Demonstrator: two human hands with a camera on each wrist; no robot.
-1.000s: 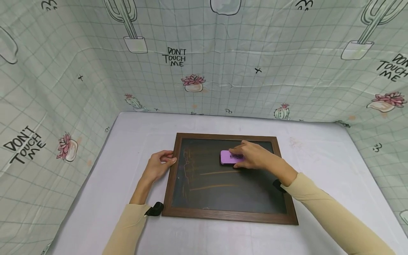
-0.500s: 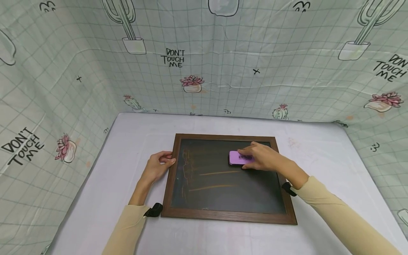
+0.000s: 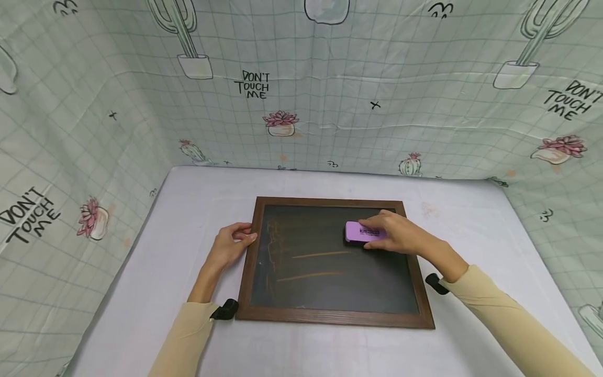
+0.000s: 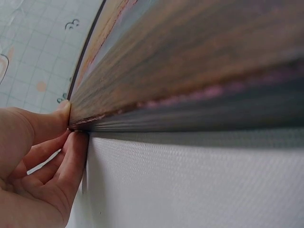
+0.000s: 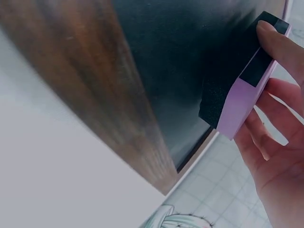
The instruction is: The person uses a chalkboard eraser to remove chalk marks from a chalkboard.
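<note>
A chalkboard [image 3: 330, 290] in a brown wooden frame lies on the white-covered table. Smudged orange chalk marks [image 3: 278, 251] run down its left part, and two orange lines cross its middle. My left hand [image 3: 227, 246] pinches the frame's left edge; in the left wrist view the thumb is on top and the fingers are below. Over the board's upper right, my right hand [image 3: 398, 233] grips a purple eraser [image 3: 356, 232] with a black felt underside. The right wrist view shows thumb and fingers on opposite sides of the eraser [image 5: 237, 102]. Whether its felt touches the board I cannot tell.
White cloth covers the table [image 3: 301, 183] around the board. A grid-patterned curtain [image 3: 320, 94] with cactus drawings and lettering rises behind the table and at both sides. Each wrist carries a small black camera [image 3: 436, 284].
My right hand has slid the eraser rightward across the board's upper part, toward the right side of the frame. The left hand keeps its hold on the frame. The view has shifted slightly.
</note>
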